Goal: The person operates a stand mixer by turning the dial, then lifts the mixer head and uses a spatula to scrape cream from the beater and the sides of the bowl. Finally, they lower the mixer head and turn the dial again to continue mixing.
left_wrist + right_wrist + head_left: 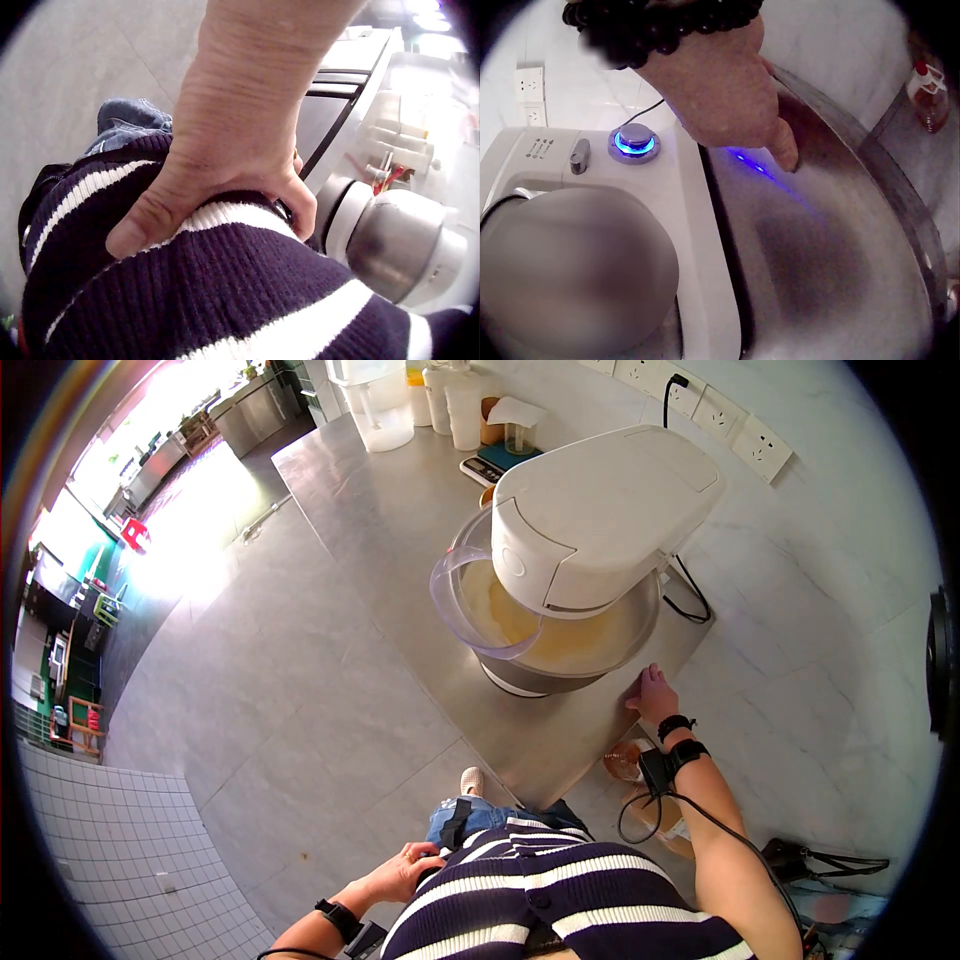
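Observation:
A white stand mixer stands on the steel table, its head lowered over a metal bowl of pale yellow mixture. A clear plastic splash guard juts over the bowl's rim. Blue light rings the mixer's knob in the right wrist view. Beside the mixer, my right hand rests at the table's edge, its thumb down on the steel. My left hand lies at my waist on the striped sweater, thumb spread from the fingers, some of them hidden.
A clear plastic container, white bottles and a kitchen scale stand at the table's far end. Wall sockets hold a black plug. On the floor at right are a jug with a red cap and a cardboard box.

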`<act>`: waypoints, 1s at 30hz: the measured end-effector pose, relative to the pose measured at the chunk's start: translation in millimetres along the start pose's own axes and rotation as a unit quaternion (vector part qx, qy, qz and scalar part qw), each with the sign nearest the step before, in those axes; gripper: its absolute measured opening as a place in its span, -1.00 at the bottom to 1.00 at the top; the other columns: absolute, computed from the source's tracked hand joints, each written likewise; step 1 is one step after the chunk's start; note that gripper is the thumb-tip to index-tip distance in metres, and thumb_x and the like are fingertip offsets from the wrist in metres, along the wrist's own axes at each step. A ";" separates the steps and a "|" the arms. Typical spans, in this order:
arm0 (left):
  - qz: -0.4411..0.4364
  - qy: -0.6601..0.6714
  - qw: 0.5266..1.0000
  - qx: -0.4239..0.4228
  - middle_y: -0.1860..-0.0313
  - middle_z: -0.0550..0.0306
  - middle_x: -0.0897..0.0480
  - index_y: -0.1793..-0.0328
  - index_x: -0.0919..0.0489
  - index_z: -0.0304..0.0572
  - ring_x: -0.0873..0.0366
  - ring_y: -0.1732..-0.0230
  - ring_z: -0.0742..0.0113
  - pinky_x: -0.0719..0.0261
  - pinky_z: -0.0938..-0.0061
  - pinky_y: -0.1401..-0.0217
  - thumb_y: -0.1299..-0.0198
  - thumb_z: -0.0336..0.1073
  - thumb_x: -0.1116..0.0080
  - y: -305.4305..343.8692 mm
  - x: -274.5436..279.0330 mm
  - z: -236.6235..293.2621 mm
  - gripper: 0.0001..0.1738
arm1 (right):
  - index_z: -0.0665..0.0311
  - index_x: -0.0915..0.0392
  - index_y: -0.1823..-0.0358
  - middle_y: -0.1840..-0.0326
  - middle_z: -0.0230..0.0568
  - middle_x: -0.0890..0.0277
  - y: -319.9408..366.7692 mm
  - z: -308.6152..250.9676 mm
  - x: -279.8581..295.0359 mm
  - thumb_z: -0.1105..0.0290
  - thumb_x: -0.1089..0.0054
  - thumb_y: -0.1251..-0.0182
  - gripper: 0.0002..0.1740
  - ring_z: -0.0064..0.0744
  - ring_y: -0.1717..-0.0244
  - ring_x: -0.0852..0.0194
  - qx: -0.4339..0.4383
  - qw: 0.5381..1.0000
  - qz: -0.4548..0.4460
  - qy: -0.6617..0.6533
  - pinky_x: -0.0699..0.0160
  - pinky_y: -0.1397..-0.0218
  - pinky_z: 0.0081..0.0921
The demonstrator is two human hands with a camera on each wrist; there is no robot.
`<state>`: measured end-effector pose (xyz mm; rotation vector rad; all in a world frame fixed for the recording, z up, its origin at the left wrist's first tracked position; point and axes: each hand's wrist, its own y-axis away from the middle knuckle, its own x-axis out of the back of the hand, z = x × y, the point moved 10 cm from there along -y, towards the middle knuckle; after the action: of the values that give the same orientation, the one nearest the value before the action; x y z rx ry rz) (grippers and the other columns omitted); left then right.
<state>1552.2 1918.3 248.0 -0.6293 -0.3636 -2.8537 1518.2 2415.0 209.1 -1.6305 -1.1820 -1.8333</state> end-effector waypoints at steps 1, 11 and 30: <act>-0.002 -0.003 1.000 0.001 -0.14 -0.05 -0.27 -0.16 -0.31 0.20 -0.23 -0.17 -0.13 -0.32 0.14 -0.20 0.19 -0.26 -0.39 0.4 -1.6 -2.8 -0.29 | 0.40 -0.11 -0.25 -0.41 -0.03 0.06 -0.4 0.8 -1.0 0.18 -0.34 0.10 -0.11 -0.10 -0.38 0.03 -0.002 1.000 -0.001 0.000 -0.30 -0.23 -0.32; -0.042 0.029 0.999 0.014 -0.13 -0.06 -0.27 -0.13 -0.33 0.18 -0.23 -0.17 -0.14 -0.31 0.13 -0.20 0.14 -0.27 -0.36 2.5 -19.3 -31.8 -0.35 | 0.42 0.06 -0.34 -0.46 0.02 0.23 -0.1 -1.1 -5.8 0.09 -0.27 -0.04 -0.03 -0.07 -0.44 0.18 -0.004 0.998 -0.060 0.028 -0.27 -0.29 -0.31; -0.018 -0.006 1.000 0.015 -0.13 -0.08 -0.26 -0.13 -0.32 0.16 -0.23 -0.17 -0.14 -0.31 0.12 -0.20 0.10 -0.27 -0.34 0.2 -4.2 -9.6 -0.38 | 0.43 -0.09 -0.25 -0.40 0.02 0.07 3.9 -6.2 5.8 0.16 -0.33 0.05 -0.11 -0.08 -0.36 0.03 0.001 1.000 -0.017 0.005 -0.34 -0.21 -0.29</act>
<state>1552.3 1916.1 237.7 -0.6402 -0.4230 -2.8740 1516.2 2409.2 216.1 -1.6067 -1.2136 -1.8590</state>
